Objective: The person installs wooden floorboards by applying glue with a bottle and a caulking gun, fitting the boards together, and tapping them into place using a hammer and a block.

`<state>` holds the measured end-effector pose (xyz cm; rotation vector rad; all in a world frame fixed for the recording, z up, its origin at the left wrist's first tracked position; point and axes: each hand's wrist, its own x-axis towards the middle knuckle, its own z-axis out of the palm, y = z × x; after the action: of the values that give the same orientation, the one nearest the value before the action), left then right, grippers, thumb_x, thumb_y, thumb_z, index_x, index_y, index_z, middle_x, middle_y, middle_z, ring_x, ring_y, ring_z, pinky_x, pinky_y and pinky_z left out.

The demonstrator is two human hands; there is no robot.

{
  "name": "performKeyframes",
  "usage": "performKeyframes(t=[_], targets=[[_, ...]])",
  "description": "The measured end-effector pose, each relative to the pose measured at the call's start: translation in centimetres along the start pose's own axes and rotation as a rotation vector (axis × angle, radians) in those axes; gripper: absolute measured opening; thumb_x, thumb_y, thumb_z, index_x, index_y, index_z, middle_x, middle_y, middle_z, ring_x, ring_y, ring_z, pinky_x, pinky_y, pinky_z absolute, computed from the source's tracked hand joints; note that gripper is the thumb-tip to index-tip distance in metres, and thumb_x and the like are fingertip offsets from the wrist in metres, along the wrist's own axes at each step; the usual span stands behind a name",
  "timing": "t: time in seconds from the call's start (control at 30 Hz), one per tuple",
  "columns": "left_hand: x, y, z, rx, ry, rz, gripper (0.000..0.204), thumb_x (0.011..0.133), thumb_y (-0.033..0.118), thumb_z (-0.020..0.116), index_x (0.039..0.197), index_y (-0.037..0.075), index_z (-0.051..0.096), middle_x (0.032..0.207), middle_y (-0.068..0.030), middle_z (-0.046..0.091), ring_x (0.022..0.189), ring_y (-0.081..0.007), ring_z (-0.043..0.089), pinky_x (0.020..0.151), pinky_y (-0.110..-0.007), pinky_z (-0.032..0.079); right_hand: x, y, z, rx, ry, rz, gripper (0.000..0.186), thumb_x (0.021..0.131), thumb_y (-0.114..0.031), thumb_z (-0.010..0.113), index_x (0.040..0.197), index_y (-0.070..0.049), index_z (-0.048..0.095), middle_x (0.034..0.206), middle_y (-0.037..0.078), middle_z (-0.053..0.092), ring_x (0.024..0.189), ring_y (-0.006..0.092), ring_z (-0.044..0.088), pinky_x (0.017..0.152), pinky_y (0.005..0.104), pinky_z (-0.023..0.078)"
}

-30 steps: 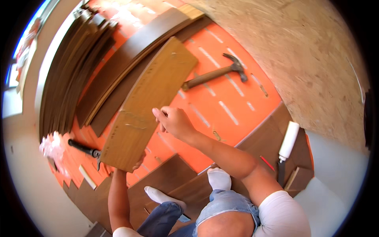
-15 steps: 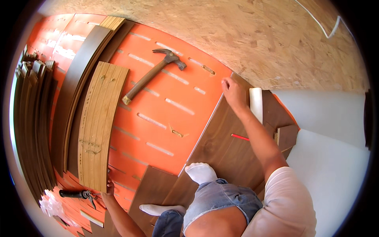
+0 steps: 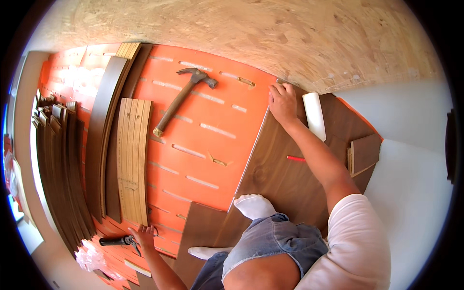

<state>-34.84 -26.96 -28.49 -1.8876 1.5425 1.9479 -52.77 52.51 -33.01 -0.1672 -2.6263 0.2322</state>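
Note:
My left hand (image 3: 143, 236) is at the near end of an upturned floor plank (image 3: 134, 164), fingers apart, its fingertips close to the plank's end. Beside it lies a black caulking gun (image 3: 115, 240), partly covered by the hand. My right hand (image 3: 283, 102) rests with curled fingers at the far edge of the laid brown flooring (image 3: 266, 166), by the chipboard wall; anything under the fingers is hidden. A claw hammer (image 3: 181, 99) with a wooden handle lies on the orange underlay (image 3: 193, 150) between the hands.
A white cylinder (image 3: 314, 116), a red pencil (image 3: 295, 158) and a brown offcut (image 3: 365, 152) are on the right-hand flooring. Brown planks (image 3: 63, 169) are stacked at the left, with more (image 3: 104, 130) beside the upturned one. Crumpled clear plastic (image 3: 94, 258) lies lower left.
My left hand has left the upturned plank's side edge and spread its fingers. My right hand's fingers have shifted slightly along the flooring's far edge. The view has tilted.

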Motion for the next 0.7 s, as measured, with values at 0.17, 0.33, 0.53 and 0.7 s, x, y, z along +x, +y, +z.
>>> performKeyframes(t=[0.17,0.33,0.53,0.7], targets=[[-1.8,1.7,4.5,0.603,0.277,0.428,0.078,0.107,0.061,0.048,0.134,-0.011,0.060,0.129,-0.0272,0.064,0.111,-0.0427,0.068,0.094,-0.050,0.056,-0.7,0.4,0.3,0.011,0.036,0.035,0.022,0.086,-0.011,0.072,0.108,-0.007,0.073,0.114,0.002,0.070,0.108,0.0270,0.060,0.094,0.0430,0.050],[-11.2,2.6,23.7,1.081,0.017,1.408,0.031,0.108,0.023,0.057,0.121,-0.003,0.069,0.113,-0.0207,0.071,0.104,-0.0380,0.067,0.093,-0.046,0.053,-0.4,0.2,-0.3,0.043,0.027,0.048,0.022,0.085,-0.009,0.070,0.107,-0.004,0.072,0.113,0.004,0.070,0.109,0.0268,0.060,0.094,0.0424,0.050],[-24.6,-3.8,50.7,1.189,-0.750,2.041,0.010,0.092,0.008,0.070,0.102,0.007,0.071,0.098,-0.0077,0.069,0.095,-0.0347,0.066,0.080,-0.047,0.055,-0.4,0.6,-0.1,0.092,0.033,0.079,0.017,0.085,-0.009,0.069,0.101,-0.004,0.071,0.113,0.005,0.069,0.109,0.0262,0.059,0.095,0.0412,0.049],[-27.2,-7.5,62.6,1.145,-1.007,2.333,0.016,0.090,0.007,0.074,0.105,0.008,0.073,0.096,-0.0068,0.067,0.092,-0.0294,0.067,0.082,-0.043,0.056,-0.4,0.4,-0.3,0.109,-0.006,0.109,0.019,0.085,-0.011,0.069,0.102,-0.004,0.072,0.116,0.003,0.068,0.110,0.0246,0.058,0.095,0.0402,0.048]])
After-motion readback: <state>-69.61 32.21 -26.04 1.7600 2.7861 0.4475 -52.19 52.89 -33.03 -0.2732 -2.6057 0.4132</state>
